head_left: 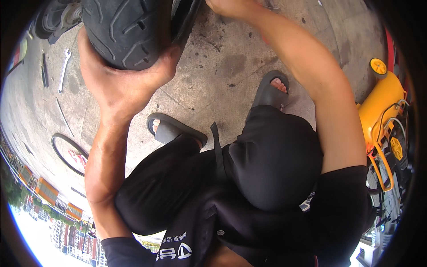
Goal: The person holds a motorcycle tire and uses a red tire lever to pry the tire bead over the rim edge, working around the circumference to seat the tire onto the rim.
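Note:
A black treaded tyre [129, 33] stands upright at the top of the head view, its upper part cut off by the edge. My left hand [124, 82] is closed round the tyre's near side, with the thumb on its right flank and the fingers along its left. To the right of the tyre, my right hand [229, 6] reaches up to the top edge. Its fingers lie mostly outside the picture, so what they touch is hidden. A dark fender-like curved part [189, 18] runs along the tyre's right side.
On the concrete floor at left lie a combination wrench [64, 73], a dark slim tool [44, 69], a thin rod [64, 116] and a black ring [58, 151]. A yellow wheeled tank [380, 102] stands at right. My sandalled feet [171, 131] are below the tyre.

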Demonstrator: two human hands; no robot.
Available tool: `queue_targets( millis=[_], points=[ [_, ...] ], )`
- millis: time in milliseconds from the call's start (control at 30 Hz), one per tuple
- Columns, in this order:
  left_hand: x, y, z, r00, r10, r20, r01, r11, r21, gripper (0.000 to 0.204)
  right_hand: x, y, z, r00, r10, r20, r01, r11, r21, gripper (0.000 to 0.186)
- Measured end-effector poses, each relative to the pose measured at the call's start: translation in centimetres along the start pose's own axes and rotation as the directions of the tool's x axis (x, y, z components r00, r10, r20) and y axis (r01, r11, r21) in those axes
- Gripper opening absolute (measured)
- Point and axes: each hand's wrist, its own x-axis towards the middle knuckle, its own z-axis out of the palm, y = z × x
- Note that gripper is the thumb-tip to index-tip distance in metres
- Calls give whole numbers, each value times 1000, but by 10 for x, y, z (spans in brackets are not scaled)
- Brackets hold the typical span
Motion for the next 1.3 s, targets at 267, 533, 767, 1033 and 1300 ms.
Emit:
queue_targets(
  millis=[267, 533, 767, 1033, 1300],
  points=[
    [6, 5, -1, 997, -81, 13, 81, 996, 23, 98, -14, -15, 0, 997, -13, -77, 21, 995, 102, 28],
    [1, 11, 1, 987, -158, -13, 158, 987, 2, 85, -18, -39, -4, 997, 71, -3, -71, 993, 92, 34],
    [-11, 14, 0, 978, -206, -20, 207, 978, 39, 95, -47, -55, 22, 989, 77, -125, -42, 965, 258, 22],
    [-12, -3, -3, 969, -217, -116, 214, 976, -36, 91, -43, -46, 48, 967, 79, -240, 7, 942, 337, 23],
    [-3, -4, -7, 944, -320, -78, 291, 922, -255, 81, -36, -42, 54, 942, 103, -318, 23, 929, 370, 24]
  ],
)
